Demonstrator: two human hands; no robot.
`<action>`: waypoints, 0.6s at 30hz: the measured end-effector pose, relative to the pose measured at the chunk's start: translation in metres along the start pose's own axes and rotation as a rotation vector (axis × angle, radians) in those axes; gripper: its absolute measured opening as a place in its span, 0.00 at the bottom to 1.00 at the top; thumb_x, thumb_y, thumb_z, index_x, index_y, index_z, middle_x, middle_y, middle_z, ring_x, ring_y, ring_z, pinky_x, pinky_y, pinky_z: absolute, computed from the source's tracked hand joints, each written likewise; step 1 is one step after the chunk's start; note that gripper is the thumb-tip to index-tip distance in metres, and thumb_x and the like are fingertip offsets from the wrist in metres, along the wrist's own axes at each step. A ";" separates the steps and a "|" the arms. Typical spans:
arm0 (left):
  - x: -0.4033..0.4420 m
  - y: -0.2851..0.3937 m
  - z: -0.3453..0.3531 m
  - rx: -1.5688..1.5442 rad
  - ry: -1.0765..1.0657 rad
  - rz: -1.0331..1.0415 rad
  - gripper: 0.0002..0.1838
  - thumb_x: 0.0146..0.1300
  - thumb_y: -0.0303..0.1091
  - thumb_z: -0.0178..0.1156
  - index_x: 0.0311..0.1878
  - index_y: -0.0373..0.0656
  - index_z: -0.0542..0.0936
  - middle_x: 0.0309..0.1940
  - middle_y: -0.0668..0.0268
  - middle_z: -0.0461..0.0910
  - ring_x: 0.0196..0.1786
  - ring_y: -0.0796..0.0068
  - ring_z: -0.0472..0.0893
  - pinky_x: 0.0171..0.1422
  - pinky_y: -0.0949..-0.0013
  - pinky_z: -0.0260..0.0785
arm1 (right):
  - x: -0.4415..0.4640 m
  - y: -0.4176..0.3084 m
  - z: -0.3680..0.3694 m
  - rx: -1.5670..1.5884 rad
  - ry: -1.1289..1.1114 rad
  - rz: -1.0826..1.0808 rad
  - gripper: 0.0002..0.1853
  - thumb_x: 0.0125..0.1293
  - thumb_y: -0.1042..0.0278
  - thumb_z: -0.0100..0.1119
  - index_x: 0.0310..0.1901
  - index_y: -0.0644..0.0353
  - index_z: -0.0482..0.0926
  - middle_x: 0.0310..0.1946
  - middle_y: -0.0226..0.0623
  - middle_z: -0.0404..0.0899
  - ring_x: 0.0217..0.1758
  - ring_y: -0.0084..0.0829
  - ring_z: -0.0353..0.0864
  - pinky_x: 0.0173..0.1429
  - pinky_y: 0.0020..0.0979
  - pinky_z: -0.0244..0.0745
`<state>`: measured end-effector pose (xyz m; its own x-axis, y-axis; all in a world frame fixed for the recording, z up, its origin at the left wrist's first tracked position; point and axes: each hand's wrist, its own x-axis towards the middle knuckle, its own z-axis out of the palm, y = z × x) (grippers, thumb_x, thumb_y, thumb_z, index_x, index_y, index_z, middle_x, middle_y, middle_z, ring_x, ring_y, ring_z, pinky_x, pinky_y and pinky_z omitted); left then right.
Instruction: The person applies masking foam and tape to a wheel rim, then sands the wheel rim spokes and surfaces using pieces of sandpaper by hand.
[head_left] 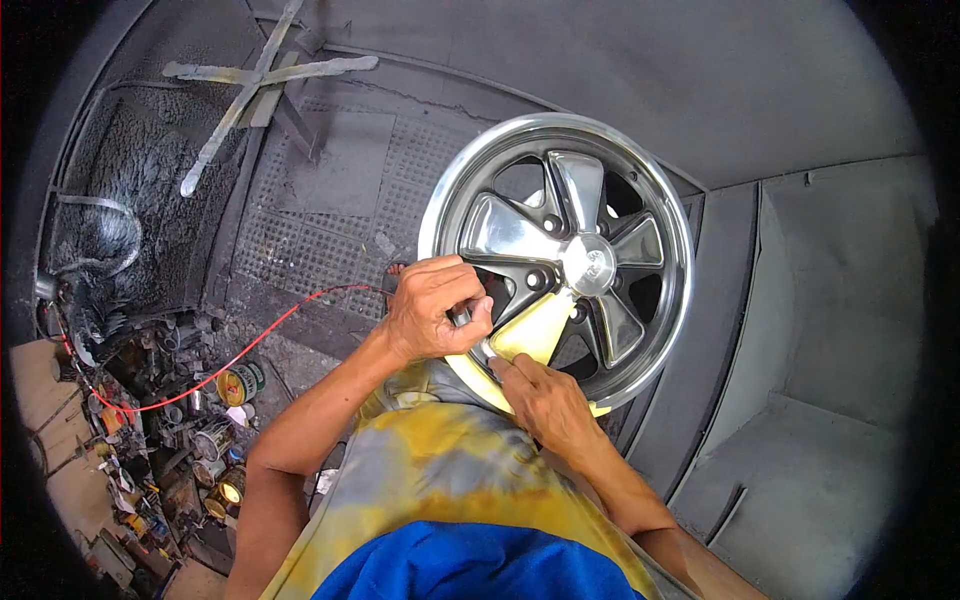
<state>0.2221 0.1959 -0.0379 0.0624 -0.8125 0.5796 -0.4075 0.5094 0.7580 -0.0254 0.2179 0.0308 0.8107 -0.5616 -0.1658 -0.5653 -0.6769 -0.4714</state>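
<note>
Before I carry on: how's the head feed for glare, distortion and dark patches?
Head view: bright reflections on the polished wheel; head view: wide-angle bending of straight lines, with black shading at the corners; head view: clutter at lower left is small and hard to tell apart; head view: left hand and right hand show no obvious blur.
</note>
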 end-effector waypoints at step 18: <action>0.000 0.002 0.001 -0.013 0.007 -0.020 0.09 0.53 0.23 0.70 0.25 0.41 0.77 0.19 0.64 0.73 0.22 0.63 0.73 0.29 0.61 0.64 | 0.000 -0.006 -0.009 0.000 -0.038 0.031 0.20 0.76 0.75 0.61 0.68 0.66 0.80 0.47 0.45 0.82 0.42 0.50 0.92 0.47 0.48 0.88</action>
<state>0.2207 0.1971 -0.0369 0.0768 -0.8209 0.5659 -0.3943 0.4963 0.7734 -0.0233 0.2181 0.0414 0.7982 -0.5637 -0.2125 -0.5899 -0.6598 -0.4655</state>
